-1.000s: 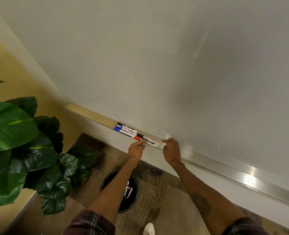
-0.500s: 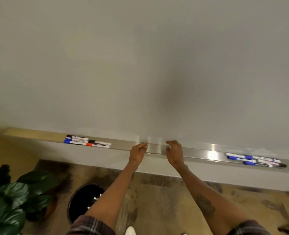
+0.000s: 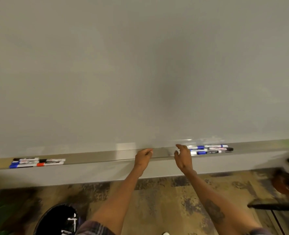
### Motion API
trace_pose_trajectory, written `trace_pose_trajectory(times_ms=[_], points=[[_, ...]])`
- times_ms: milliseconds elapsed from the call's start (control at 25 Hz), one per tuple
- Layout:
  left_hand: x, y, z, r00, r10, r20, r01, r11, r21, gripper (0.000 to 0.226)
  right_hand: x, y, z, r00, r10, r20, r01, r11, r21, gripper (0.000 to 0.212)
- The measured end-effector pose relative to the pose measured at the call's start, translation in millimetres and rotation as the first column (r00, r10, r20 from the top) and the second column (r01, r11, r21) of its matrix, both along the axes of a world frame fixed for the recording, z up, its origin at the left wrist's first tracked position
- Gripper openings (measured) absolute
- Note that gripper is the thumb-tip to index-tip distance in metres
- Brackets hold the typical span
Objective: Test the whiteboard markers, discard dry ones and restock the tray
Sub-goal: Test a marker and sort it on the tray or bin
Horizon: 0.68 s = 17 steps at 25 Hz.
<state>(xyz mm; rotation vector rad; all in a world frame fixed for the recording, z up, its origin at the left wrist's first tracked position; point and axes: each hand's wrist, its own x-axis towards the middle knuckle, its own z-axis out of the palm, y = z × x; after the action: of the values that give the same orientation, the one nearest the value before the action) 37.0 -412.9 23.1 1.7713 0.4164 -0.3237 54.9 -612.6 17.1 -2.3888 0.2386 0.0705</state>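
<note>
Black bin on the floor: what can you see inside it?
Inside the black bin, a few pale stick shapes, probably discarded markers, show near its right side. The rest is too dark to read, and the left sleeve and frame edge hide part of it.

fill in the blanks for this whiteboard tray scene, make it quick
1. The red-capped marker lies toward the ___ end of the tray.
2. The markers beside the right hand mostly have ___ caps.
3. The bin on the floor is coloured ___.

Missing words: left; blue; black.
</note>
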Motion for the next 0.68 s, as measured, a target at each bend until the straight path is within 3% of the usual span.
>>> trace_pose_trajectory(times_ms=[400,600,680], points=[[34,-114,-13,0.995,-0.082,-0.063,0.083,0.996,0.022,0.037,24,-128,-14,0.945,-0.302,-0.127,0.32,0.934,0.159,0.039],[52,-154,-26,0.986,-0.138,-0.093,0.143,0.989,0.045,0.04,40,-154,-27,0.905,-0.284,-0.316,0.386,0.861,0.331,0.047],[56,-165,-27,0.986,-0.139,-0.094,0.144,0.988,0.049,0.031,46,-159,-32,0.891,-0.277,-0.358,0.409,0.833,0.373,0.046]])
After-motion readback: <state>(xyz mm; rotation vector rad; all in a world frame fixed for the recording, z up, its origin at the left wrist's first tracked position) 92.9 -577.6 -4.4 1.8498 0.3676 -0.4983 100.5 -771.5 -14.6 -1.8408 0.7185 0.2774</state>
